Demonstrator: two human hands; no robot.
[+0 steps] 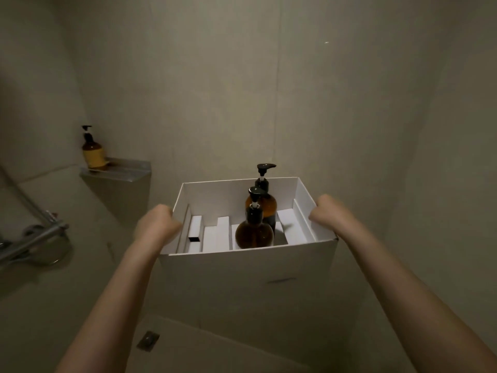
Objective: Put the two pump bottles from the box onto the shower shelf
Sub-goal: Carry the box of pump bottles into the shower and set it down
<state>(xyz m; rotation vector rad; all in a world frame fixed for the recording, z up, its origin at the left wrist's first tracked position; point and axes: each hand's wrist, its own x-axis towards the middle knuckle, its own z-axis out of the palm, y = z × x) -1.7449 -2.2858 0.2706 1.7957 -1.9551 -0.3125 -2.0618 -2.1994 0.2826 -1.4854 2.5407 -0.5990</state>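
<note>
Currently, hazard: your left hand [157,224] and right hand [326,211], fingers curled gripping the white cardboard box [247,273], could tilt it, toppling both upright amber pump bottles [254,232] short of the shower shelf [126,172].

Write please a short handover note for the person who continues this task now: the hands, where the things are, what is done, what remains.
Left hand: gripping the left wall of the white box.
Right hand: gripping the right wall; the box is held up in the shower.
Near pump bottle and far pump bottle: both upright inside the box, among white cartons.
Shower shelf: on the wall to the left, already holding one yellow-labelled bottle.
Done: nothing placed yet.
Left: move both bottles to the shelf.
</note>
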